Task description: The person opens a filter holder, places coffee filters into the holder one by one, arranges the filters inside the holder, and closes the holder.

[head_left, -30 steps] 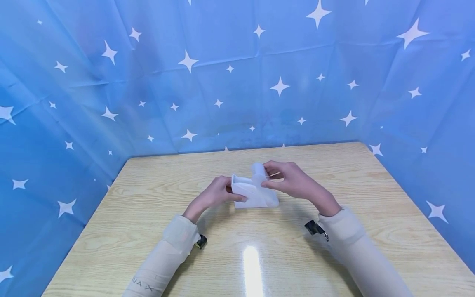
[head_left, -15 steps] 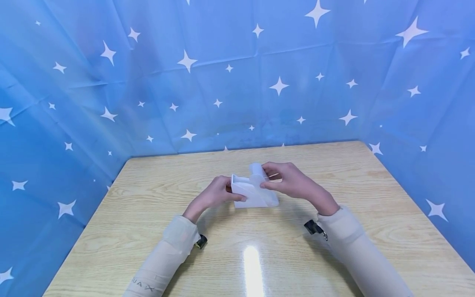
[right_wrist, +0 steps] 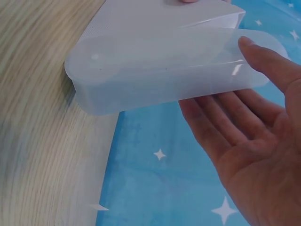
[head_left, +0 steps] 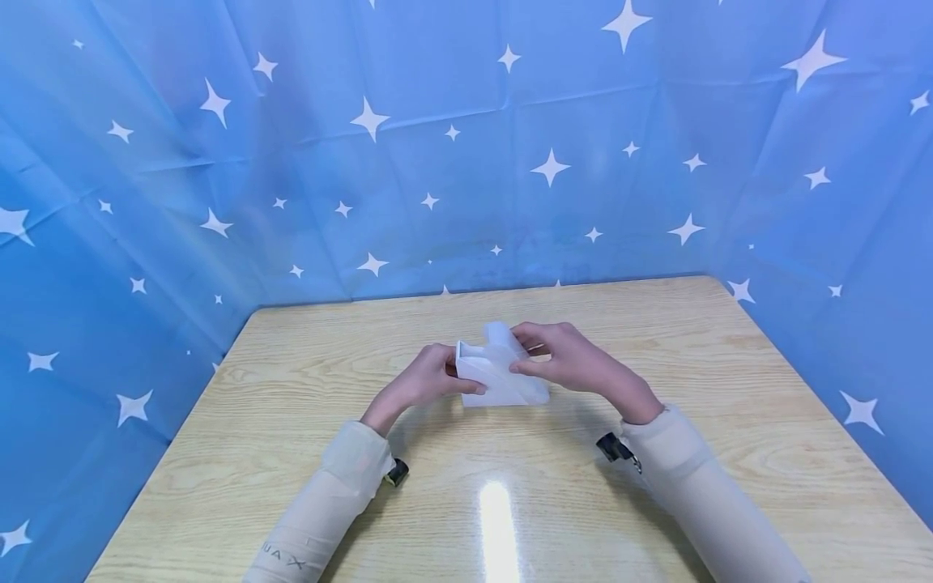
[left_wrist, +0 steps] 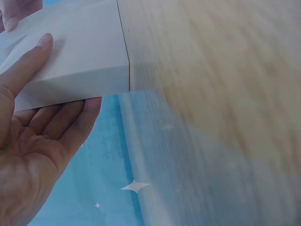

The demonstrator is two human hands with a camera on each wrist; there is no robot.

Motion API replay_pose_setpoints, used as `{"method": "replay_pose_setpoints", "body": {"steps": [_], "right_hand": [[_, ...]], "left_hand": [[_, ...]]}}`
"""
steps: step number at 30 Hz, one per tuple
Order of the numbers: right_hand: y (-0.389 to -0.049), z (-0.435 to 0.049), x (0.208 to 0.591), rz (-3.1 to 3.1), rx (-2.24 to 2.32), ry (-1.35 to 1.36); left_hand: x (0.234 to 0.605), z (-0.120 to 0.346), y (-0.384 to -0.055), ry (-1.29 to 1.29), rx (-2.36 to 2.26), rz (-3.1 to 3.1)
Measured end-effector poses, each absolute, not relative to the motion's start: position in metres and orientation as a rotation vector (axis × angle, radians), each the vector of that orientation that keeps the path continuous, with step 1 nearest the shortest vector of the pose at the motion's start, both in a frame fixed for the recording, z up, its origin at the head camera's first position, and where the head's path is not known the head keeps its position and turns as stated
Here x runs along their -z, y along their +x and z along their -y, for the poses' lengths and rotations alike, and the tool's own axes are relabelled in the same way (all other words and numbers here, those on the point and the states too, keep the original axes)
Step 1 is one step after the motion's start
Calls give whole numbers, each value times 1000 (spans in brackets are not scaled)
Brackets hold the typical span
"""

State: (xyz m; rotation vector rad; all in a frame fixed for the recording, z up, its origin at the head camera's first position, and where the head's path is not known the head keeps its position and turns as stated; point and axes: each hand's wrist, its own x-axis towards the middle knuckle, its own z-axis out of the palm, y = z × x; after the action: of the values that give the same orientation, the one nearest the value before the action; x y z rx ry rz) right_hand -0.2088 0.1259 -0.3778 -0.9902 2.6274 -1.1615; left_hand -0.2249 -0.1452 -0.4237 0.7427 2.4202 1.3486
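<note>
My left hand [head_left: 426, 377] grips the left end of a white open-topped box [head_left: 475, 371], thumb on its near face and fingers behind. In the left wrist view the thumb lies flat on the box's smooth wall [left_wrist: 94, 47]. A long translucent plastic case with rounded ends [right_wrist: 155, 70] overlaps the box on its right side. My right hand [head_left: 572, 356] holds this case, thumb on one face and fingertips against the other. The case slants, its upper end [head_left: 499, 332] leaning left above the box's rim and its lower end close to the tabletop.
The wood-grain table [head_left: 291, 421] bears a bright light reflection [head_left: 499, 526] near its front. A blue curtain with white stars [head_left: 466, 162] stands behind the table and along both sides. Black camera mounts [head_left: 614, 447] hang at both sleeve cuffs.
The translucent case has tilted further left, its upper end moving left and slightly down. My right hand has shifted a little left with it. The left hand and box have stayed nearly still.
</note>
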Motion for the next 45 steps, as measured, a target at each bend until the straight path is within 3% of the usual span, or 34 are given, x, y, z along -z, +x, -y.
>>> {"method": "replay_pose_setpoints", "body": {"steps": [45], "right_hand": [[-211, -117, 389, -2639, 928, -1000]], "left_hand": [[423, 147, -226, 773, -1342, -2412]]}}
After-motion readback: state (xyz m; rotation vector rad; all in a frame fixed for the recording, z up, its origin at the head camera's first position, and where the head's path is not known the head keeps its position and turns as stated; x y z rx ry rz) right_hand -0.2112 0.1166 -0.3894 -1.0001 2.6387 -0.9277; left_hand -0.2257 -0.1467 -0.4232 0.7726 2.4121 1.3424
